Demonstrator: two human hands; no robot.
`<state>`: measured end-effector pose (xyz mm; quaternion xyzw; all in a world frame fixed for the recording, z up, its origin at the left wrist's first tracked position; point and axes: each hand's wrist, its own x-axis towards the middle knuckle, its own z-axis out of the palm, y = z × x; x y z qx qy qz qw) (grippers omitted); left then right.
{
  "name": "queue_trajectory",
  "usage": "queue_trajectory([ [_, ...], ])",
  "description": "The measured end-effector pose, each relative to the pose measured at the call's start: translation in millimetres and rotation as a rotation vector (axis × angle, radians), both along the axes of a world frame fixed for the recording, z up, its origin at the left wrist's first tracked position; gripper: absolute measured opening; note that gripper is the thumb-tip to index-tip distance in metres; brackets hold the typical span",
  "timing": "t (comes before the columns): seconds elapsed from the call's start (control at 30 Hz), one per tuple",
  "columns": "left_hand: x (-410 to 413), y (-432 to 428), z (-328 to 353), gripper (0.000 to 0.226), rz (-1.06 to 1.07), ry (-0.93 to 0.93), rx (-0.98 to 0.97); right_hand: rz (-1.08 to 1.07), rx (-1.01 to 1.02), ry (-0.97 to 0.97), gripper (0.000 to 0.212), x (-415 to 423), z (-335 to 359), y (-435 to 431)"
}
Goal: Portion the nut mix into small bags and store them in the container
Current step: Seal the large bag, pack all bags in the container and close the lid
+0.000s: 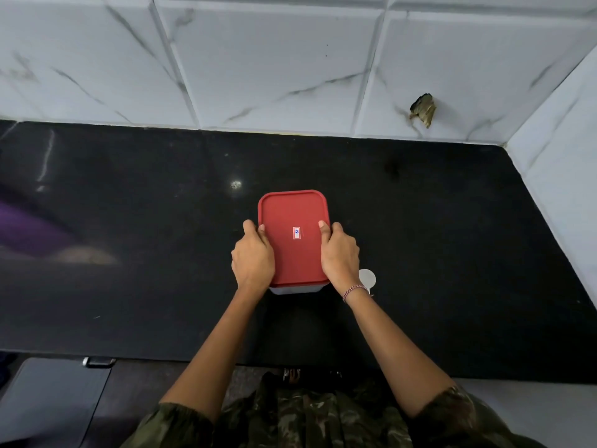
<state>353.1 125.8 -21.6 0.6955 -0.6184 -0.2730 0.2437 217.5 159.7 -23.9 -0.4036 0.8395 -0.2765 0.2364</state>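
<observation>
A square container with a red lid (292,215) sits on the black countertop (436,240), its clear body just showing under the lid's near edge. A small white label marks the lid's middle. My left hand (253,258) grips the container's left side, thumb on the lid's edge. My right hand (339,253) grips the right side the same way, thumb on the lid. A red thread band circles the right wrist. What is inside the container is hidden.
A small round white object (368,278) lies on the counter just right of my right wrist. White marble-look tiles (274,66) form the back wall and the right side wall. A cabinet handle (98,362) shows below the counter's front edge at left.
</observation>
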Motion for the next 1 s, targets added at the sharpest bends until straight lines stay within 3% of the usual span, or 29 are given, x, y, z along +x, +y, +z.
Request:
queue_trajectory([
  [0.23,4.1,-4.4,0.7,0.026,-0.015,-0.090,-0.005,0.046,0.065,0.037,0.046,-6.0,3.0,-5.9],
  [0.43,-10.4,-47.7,17.5,0.033,-0.043,-0.176,-0.077,0.086,-0.096,0.203,0.049,-18.0,23.5,-64.9],
  [0.63,-33.2,-96.0,18.4,0.055,-0.135,-0.302,0.030,0.143,0.104,0.284,0.058,-15.9,18.5,-109.1],
  [1.0,-32.2,-103.9,11.2,0.052,-0.153,-0.167,0.027,0.172,0.047,0.243,0.052,-24.5,10.3,-113.7],
])
